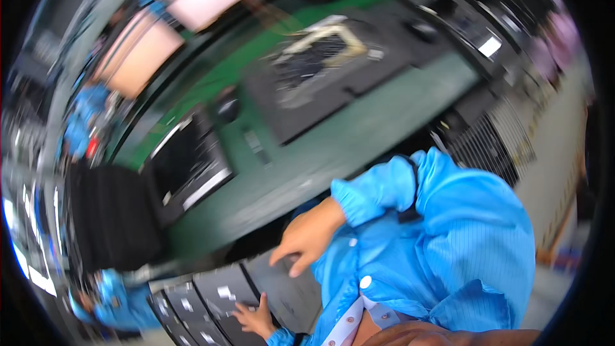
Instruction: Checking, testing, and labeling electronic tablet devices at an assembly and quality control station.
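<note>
With my left hand [256,318] splayed by the grey boxes [214,282] below the green bench [359,131] and my right hand [311,237] loosely bent (neither visibly grasping anything), I'd steady a box edge squarely before applying force.

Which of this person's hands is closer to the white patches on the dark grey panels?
The left hand, low in the picture: its spread fingers are near a white patch on the dark grey panels. The right hand is higher up, farther away.
</note>
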